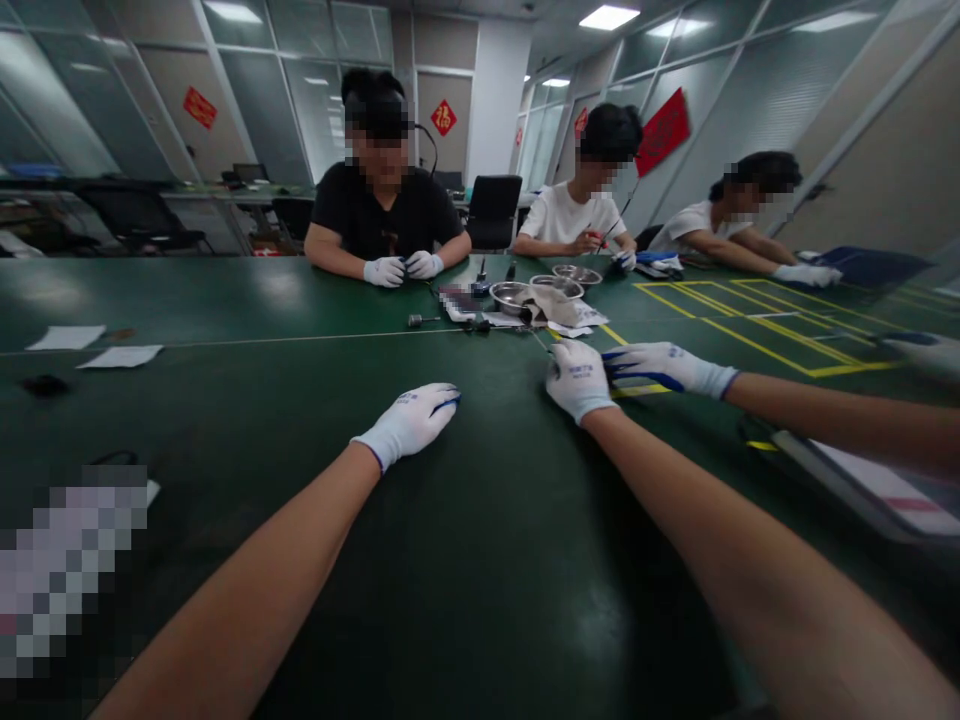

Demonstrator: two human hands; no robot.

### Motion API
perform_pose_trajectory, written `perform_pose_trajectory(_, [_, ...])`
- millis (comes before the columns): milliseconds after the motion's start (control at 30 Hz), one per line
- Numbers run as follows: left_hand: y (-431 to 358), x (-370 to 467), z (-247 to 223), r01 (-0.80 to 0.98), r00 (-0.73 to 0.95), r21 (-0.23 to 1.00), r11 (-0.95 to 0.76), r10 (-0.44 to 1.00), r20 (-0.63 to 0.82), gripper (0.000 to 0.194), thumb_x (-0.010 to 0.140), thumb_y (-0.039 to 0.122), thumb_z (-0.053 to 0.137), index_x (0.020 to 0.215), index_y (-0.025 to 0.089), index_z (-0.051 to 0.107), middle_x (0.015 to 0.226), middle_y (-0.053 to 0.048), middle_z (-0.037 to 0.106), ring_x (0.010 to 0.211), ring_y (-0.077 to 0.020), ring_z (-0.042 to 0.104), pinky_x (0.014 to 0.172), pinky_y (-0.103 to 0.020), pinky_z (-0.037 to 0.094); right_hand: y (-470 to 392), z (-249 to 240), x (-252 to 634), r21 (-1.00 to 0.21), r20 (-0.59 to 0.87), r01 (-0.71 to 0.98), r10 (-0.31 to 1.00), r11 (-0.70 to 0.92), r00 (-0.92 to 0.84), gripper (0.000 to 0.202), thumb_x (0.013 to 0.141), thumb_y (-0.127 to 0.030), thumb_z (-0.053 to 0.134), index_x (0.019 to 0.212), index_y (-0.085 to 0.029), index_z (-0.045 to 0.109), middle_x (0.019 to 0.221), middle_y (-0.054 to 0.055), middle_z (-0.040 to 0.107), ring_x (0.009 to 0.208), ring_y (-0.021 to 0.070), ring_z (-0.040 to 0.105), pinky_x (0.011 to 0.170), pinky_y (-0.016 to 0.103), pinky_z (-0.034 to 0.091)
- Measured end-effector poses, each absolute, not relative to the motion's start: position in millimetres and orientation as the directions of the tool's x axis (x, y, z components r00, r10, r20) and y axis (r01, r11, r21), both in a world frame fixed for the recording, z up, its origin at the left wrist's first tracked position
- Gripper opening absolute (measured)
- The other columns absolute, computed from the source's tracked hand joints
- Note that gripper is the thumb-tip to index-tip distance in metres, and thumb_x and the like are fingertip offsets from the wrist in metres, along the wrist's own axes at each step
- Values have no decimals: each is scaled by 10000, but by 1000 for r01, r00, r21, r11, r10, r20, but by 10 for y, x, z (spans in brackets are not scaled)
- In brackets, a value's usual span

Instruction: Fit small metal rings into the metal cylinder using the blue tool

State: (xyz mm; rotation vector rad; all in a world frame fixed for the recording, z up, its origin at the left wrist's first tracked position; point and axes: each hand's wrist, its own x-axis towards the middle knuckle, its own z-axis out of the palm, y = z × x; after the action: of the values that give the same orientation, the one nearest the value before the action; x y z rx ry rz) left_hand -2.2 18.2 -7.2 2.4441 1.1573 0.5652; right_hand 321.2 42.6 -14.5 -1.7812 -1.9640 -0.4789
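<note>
My left hand (411, 424), in a white glove with blue on the fingers, rests on the green table (480, 560) with its fingers stretched forward, holding nothing. To the right and further out, my right hand (579, 382), gloved likewise, has its fingers curled down. A thin light line shows at its fingertips, but what it grips is hidden. Right against it lies a co-worker's gloved hand (667, 368), reaching in from the right. Just beyond my right hand are a crumpled grey cloth (551, 305) and metal bowls (511, 297).
Across the table sit several people in gloves. Small tools and dark parts (480, 287) lie by the bowls. Yellow tape lines (757, 345) mark the right side. Paper sheets (120, 356) lie at left, a blurred-out item (67, 560) nearer. A flat case (870, 485) is at right.
</note>
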Motion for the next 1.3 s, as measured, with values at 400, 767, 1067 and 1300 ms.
perform_pose_trajectory(400, [56, -258, -150, 197, 29, 923, -330, 943, 331, 389, 896, 305, 575, 1196, 132, 752, 1321, -138, 729, 1284, -286, 646, 1211, -482, 394, 336, -166, 3716, -93, 209, 980, 959, -176, 192, 433, 869, -224, 530, 1240, -224, 754, 1310, 179, 634, 1089, 350, 625, 931, 477, 513])
perform_pose_trajectory(767, [-285, -69, 6, 506, 124, 715, -483, 860, 495, 397, 848, 242, 711, 1243, 193, 713, 1247, -122, 729, 1155, -282, 689, 1074, -458, 528, 266, -23, 2732, -104, 510, 851, 762, 515, -399, 481, 838, -45, 569, 1212, -271, 771, 1291, 126, 653, 1209, 334, 556, 1063, 544, 499])
perform_pose_trajectory(1067, [-233, -45, 43, 276, -58, 902, -333, 930, 362, 233, 822, 186, 712, 1053, 184, 743, 1037, -77, 789, 1023, -250, 729, 1009, -420, 549, 39, 276, 1716, -286, 627, 593, 615, 753, -479, 479, 823, -50, 623, 1260, -230, 699, 1315, 138, 630, 1283, 325, 537, 1119, 553, 473])
perform_pose_trajectory(1300, [-132, -76, 51, -2, -149, 975, -221, 964, 218, 155, 799, 177, 712, 951, 153, 723, 914, -61, 762, 877, -210, 709, 864, -360, 574, 94, 167, 1472, -927, 360, 136, 931, 351, 56, 656, 771, -407, 781, 1371, -232, 582, 1164, 91, 736, 1095, 282, 699, 1038, 508, 550])
